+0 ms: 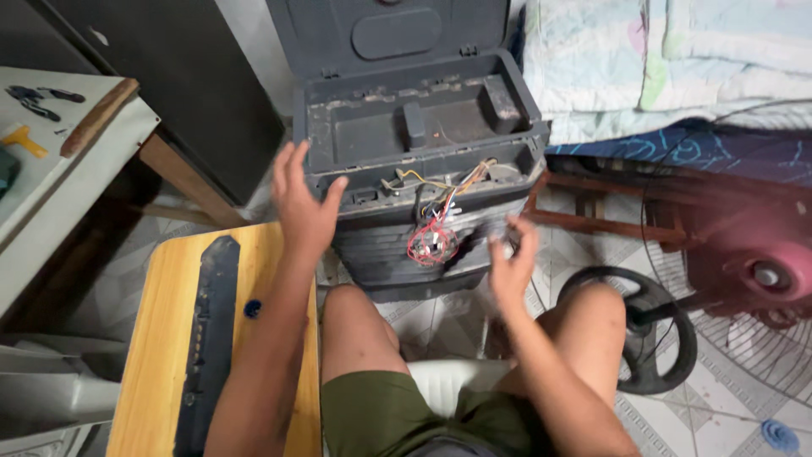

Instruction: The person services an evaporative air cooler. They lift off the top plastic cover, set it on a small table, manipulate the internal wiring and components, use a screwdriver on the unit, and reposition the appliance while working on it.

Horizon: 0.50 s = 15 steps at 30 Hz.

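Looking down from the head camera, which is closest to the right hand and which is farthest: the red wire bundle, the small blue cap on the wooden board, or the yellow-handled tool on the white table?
From the right hand:
1. Red wire bundle, just to its left, on the front of the dark grey machine.
2. Small blue cap, farther left on the wooden board, past the left arm.
3. Yellow-handled tool, far left on the white table.

We see a light wooden board (156, 338) at lower left w/ a long dark plastic panel (207, 338) lying lengthwise on it and a small blue cap (252, 309) just beside the panel, nr the board's right edge. Top left: white table (51, 161) w/ dark pliers (34, 100) and a yellow-handled tool (21, 138). Right: pink floor fan (753, 279) w/ wire grille, over tiled floor (719, 406). Top right: pale patterned bedding (668, 59).
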{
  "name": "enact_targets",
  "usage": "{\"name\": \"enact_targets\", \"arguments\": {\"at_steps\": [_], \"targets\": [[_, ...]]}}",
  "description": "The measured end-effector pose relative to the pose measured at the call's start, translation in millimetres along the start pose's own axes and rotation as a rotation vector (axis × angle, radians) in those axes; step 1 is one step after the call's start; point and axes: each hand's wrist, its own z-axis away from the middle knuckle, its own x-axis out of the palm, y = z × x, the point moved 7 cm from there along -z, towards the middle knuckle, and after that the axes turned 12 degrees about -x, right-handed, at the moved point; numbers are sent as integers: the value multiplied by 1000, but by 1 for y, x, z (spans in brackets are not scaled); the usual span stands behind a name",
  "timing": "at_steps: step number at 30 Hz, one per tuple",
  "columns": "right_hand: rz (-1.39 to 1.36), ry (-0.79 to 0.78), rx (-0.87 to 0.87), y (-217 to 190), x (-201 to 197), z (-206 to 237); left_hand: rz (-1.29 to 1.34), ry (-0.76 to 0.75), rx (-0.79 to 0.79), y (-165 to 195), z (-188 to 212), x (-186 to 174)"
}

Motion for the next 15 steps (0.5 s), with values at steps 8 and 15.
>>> {"name": "enact_targets", "arguments": {"at_steps": [8,15], "targets": [[341,-405,-324,-7,23,-189,-193,-186,-101,-25,-31,36],[184,-487,-160,18,35,-185,-127,-202,-86,-45,-30,35]]}}
